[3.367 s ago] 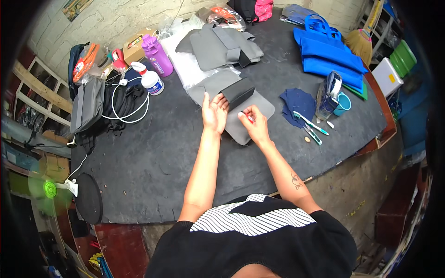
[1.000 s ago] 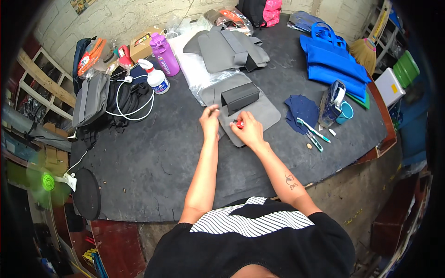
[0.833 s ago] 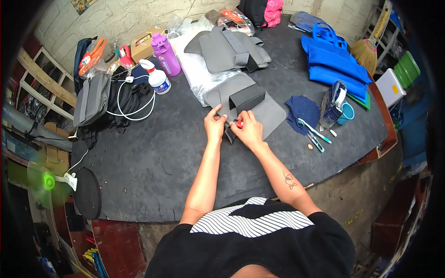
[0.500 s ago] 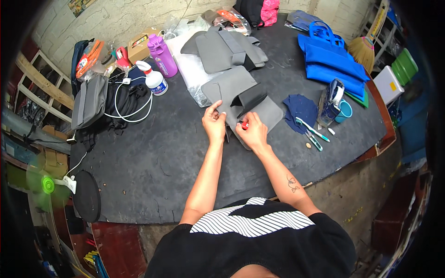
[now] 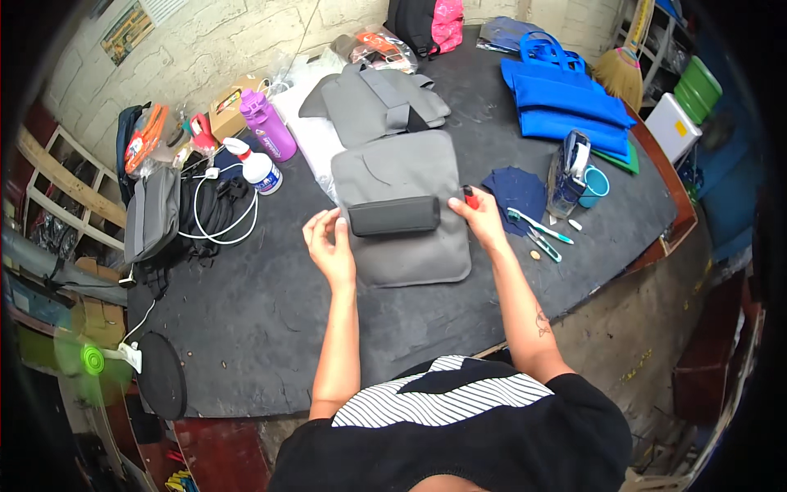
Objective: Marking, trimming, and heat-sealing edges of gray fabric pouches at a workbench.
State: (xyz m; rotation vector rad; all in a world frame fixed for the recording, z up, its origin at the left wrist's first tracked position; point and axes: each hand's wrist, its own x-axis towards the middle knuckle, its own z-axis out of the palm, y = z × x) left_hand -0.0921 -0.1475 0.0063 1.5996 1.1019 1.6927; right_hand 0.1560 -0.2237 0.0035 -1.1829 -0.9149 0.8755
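Observation:
A flat grey bag panel (image 5: 414, 261) with rounded corners lies in front of me, a raised black rectangular pocket (image 5: 395, 216) across its middle. A loose dark thread curls on its upper part. My left hand (image 5: 331, 252) is at the panel's left edge, thumb and fingers apart, with nothing held. On the right edge rests my right hand (image 5: 482, 220), its fingers closed around a small red object (image 5: 470, 197) with a black end; its thumb lies by the panel. A second grey bag piece (image 5: 361, 107) with straps lies beyond.
Right of the panel are navy cloth pieces (image 5: 515, 195), a toothbrush (image 5: 541, 226), thread snips (image 5: 544, 246) and a teal cup (image 5: 596, 187). Blue bags (image 5: 570, 98) lie at the far right. A spray bottle (image 5: 261, 170), purple bottle (image 5: 269, 127) and white cable (image 5: 199, 215) are left.
The grey panel has turned from slanted to nearly square in front of me. My hands have moved apart to its two sides, the right one still gripping the red object.

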